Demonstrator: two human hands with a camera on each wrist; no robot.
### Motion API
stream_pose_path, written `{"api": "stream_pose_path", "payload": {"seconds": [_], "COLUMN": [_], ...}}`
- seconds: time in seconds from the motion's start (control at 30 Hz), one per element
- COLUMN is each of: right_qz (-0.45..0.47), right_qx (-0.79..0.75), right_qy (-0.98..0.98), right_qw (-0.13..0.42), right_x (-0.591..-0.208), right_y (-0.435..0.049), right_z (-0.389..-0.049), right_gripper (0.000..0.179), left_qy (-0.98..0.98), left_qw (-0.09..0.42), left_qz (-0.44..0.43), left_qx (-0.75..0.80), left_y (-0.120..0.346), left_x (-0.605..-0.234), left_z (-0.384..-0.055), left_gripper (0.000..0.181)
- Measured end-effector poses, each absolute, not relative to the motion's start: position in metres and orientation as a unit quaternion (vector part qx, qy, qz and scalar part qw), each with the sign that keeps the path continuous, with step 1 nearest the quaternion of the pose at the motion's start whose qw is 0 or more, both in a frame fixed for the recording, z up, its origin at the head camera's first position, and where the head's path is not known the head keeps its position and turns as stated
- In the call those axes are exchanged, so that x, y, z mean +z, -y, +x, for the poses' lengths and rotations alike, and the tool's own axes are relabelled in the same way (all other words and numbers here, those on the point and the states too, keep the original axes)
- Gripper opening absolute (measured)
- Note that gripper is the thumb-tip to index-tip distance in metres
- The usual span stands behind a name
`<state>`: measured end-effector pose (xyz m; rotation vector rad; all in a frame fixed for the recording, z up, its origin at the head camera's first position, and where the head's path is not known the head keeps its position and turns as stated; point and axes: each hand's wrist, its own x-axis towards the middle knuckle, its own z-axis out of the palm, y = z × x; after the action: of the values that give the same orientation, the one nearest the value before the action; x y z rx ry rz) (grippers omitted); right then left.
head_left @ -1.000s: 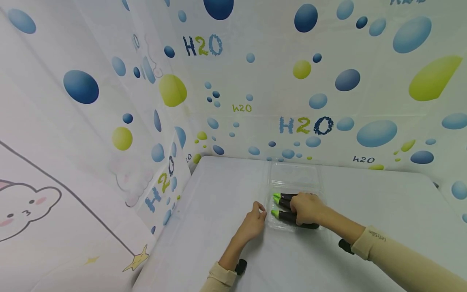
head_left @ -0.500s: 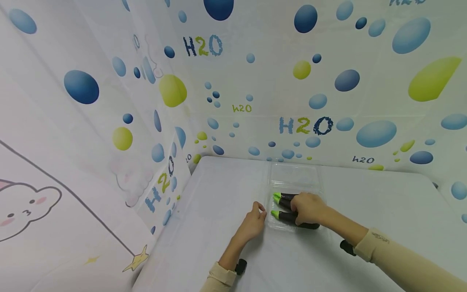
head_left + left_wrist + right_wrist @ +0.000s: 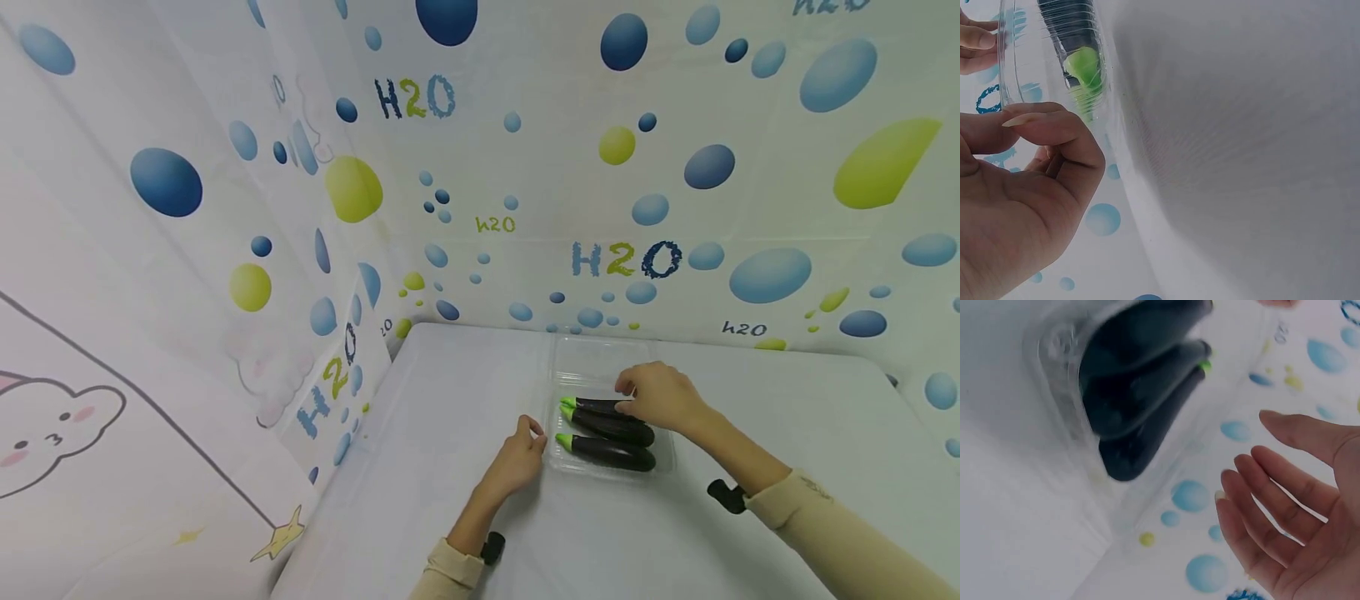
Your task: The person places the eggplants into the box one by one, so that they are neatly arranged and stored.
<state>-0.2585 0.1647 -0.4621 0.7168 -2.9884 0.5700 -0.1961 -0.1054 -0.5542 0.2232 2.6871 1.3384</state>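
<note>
Three dark eggplants with bright green stems lie side by side in a clear plastic clamshell box (image 3: 564, 463): a front eggplant (image 3: 611, 452), a middle eggplant (image 3: 618, 427) and a back eggplant (image 3: 592, 403) partly hidden by a hand. Thumb and forefinger of my left hand (image 3: 517, 458) pinch the box's left rim, seen close up in the left wrist view beside a green stem (image 3: 1085, 67). My right hand (image 3: 663, 398) hovers over the box's right rear side. In the right wrist view its fingers (image 3: 1272, 500) are spread and relaxed, holding nothing, apart from the eggplants.
The box's clear lid (image 3: 606, 358) lies folded back toward the rear edge of the white table (image 3: 787, 467). Behind stands a wall covering (image 3: 547, 167) printed with blue and green bubbles, and another runs along the left.
My right hand has let go of the eggplants and lifted back and slightly right, uncovering the front and middle ones. The left hand has stayed at the box rim.
</note>
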Motion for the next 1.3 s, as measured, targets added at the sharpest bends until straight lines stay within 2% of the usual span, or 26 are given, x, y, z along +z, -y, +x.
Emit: {"api": "stream_pose_path", "payload": {"seconds": [0.2,0.37,0.63,1.3], "right_qz": [0.184,0.135,0.090,0.044], "right_qx": [0.219,0.243,0.256,0.361], "right_qy": [0.957,0.959,0.962,0.930], "right_qw": [0.045,0.048,0.027,-0.061], "right_x": [-0.458,-0.463,-0.471,-0.496], "right_y": [-0.190,-0.207,-0.221,-0.240], "right_z": [-0.263,-0.264,-0.263,-0.262], "right_gripper": [0.023,0.033,0.056,0.070], "left_qy": [-0.894,-0.893,-0.890,-0.900], "left_qw": [0.067,0.074,0.079,0.071], "left_qz": [0.074,0.068,0.067,0.052], "left_qx": [0.437,0.439,0.445,0.428], "left_y": [0.107,0.107,0.105,0.100], "left_x": [-0.553,-0.552,-0.549,-0.547], "left_z": [-0.198,-0.199,-0.206,-0.236], "left_gripper": [0.014,0.017,0.019,0.025]}}
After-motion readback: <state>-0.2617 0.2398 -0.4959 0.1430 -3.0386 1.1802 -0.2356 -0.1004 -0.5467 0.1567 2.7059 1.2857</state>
